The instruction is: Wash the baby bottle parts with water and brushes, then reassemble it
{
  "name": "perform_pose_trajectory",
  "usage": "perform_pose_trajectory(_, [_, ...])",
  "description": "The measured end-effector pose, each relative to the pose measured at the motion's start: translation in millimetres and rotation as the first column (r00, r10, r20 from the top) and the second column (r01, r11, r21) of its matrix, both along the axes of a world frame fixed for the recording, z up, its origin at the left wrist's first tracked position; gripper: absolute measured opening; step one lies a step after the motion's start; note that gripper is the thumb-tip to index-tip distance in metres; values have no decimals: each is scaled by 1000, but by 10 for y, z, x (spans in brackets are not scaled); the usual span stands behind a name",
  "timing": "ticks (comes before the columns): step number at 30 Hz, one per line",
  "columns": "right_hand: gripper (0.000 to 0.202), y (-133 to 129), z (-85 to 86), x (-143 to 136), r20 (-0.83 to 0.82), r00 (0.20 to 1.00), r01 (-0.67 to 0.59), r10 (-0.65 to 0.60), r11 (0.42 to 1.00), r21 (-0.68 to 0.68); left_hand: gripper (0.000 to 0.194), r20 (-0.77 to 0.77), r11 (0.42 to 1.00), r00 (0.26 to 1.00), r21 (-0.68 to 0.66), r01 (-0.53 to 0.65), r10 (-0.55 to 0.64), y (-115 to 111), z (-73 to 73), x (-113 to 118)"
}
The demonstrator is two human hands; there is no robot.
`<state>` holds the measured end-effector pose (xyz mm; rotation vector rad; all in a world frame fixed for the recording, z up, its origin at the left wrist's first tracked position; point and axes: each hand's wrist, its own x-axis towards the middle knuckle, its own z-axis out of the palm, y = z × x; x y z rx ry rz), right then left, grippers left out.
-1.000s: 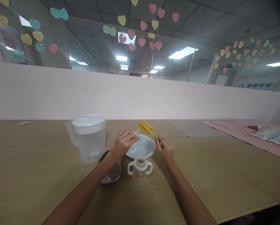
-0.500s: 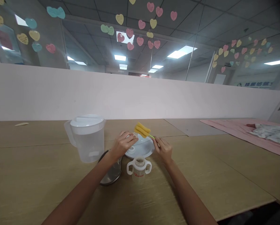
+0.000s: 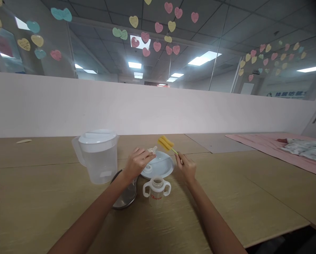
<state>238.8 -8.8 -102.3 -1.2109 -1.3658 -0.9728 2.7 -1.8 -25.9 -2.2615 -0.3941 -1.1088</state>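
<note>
My right hand (image 3: 186,167) is closed on the thin green handle of a sponge bottle brush (image 3: 165,143), its yellow head tilted up to the left. My left hand (image 3: 138,163) pinches a small translucent whitish piece (image 3: 153,150); its kind is unclear. A small gap separates this piece from the sponge. Both are above a white plate (image 3: 161,168), on which a white ring-shaped part (image 3: 147,169) lies. In front of the plate stands an uncapped baby bottle (image 3: 157,192) with two white handles. A metal bowl (image 3: 126,195) is partly hidden under my left forearm.
A lidded plastic pitcher (image 3: 101,158) stands left of the bowl on the wooden table (image 3: 54,204). At the far right, a patterned cloth (image 3: 306,150) lies on a pink mat (image 3: 255,143). A low white wall (image 3: 147,109) runs behind the table.
The sponge brush has moved slightly right and up, away from the whitish piece in my left hand, so more of that piece shows. My left hand has shifted slightly left.
</note>
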Motion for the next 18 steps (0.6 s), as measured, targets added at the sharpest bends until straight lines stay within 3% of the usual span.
perform_pose_trajectory(6, [22,-51,11,-115,51,980,-187,191,980,-69,20,247,965,964,-215,149,-94,41,-6,40])
perform_pose_trajectory(9, [25,-37,2,-122,16,989,-146,148,986,-77,16,326,944,940,-270,191,-97,61,-12,71])
perform_pose_trajectory(12, [26,-17,5,-82,-13,998,-64,63,996,-57,12,441,886,894,-384,262,-73,65,3,101])
perform_pose_trajectory(14, [25,-19,14,-64,-40,998,-50,49,998,-34,10,551,794,835,-502,342,-11,72,27,115])
perform_pose_trajectory(15, [24,-25,20,-63,-50,997,-59,58,998,-22,13,604,721,796,-567,398,36,78,41,120])
perform_pose_trajectory(18, [21,-52,27,-98,-34,992,-125,125,992,-7,24,704,441,686,-683,582,185,104,73,125])
